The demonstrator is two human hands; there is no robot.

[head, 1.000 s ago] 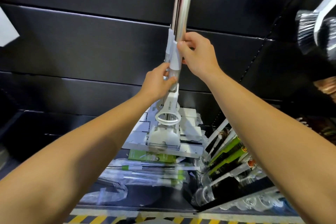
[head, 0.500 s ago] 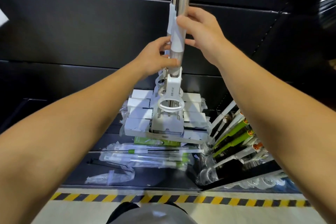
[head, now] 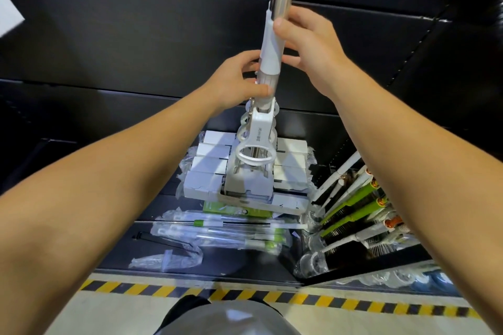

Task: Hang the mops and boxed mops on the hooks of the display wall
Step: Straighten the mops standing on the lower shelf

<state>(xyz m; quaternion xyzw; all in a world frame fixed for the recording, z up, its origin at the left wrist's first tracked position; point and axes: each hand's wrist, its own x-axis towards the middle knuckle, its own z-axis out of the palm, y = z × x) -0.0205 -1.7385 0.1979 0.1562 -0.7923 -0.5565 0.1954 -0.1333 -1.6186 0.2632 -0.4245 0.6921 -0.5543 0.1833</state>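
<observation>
A white mop (head: 270, 49) with a shiny steel pole hangs upright against the black display wall (head: 136, 35); its top runs out of view. My left hand (head: 236, 81) grips the pole's lower white collar just above the ring-shaped wringer handle (head: 254, 153). My right hand (head: 310, 46) wraps the white sleeve higher up, fingers loosely curled around it. The mop head (head: 250, 187) hangs over a stack of white boxed mops (head: 209, 168) on the black base shelf. No hook is visible.
Bagged mop poles with green fittings (head: 217, 231) lie at the front of the base shelf. Green and white brushes (head: 353, 212) lean in the right bay. A yellow-black hazard stripe (head: 272, 296) marks the floor edge. White paper (head: 8, 16) shows at far left.
The view has tilted downward, so mop and hands sit lower against the wall and more floor shows. My right hand has slid slightly up the sleeve; both hands stay on the pole.
</observation>
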